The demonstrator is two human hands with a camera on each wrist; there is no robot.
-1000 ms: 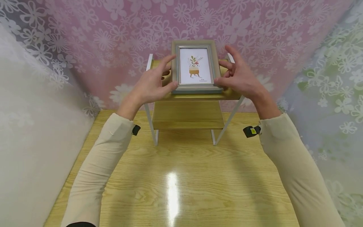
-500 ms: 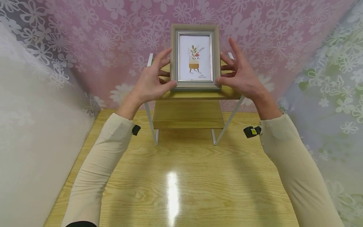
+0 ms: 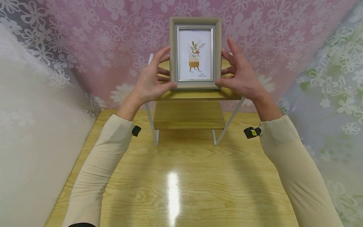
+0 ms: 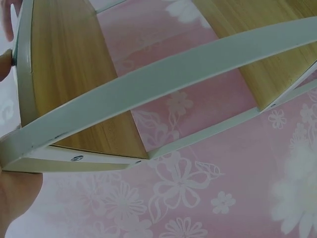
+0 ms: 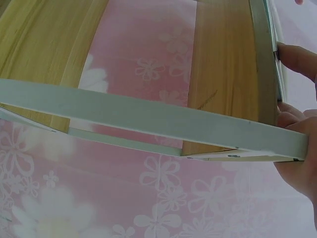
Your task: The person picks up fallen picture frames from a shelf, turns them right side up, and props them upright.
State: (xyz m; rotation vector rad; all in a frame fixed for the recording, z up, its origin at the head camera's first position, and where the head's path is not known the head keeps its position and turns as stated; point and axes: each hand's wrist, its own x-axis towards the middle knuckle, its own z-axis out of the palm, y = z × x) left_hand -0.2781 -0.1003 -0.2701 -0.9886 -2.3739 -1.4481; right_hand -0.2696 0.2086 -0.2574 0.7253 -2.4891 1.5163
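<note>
A picture frame (image 3: 173, 53) with a beige border, silver inner edge and a print of a potted plant stands nearly upright on the top board (image 3: 195, 95) of a small side table. My left hand (image 3: 148, 81) holds its lower left side, thumb at the front corner, fingers along the edge. On the opposite side my right hand (image 3: 243, 77) grips the lower right corner likewise, its index finger raised off the frame. Both wrist views look under the table top, where only parts of the left hand (image 4: 17, 196) and right hand (image 5: 297, 173) show.
The side table has white metal legs (image 3: 230, 119) and a lower wooden shelf (image 3: 188, 115). It stands on a wood-grain floor (image 3: 198, 176) against a pink flowered wall (image 3: 113, 56). Pale walls flank both sides.
The picture frame has tipped up from leaning far back to nearly upright, its top edge rising. Both hands stay at its lower sides and have barely shifted.
</note>
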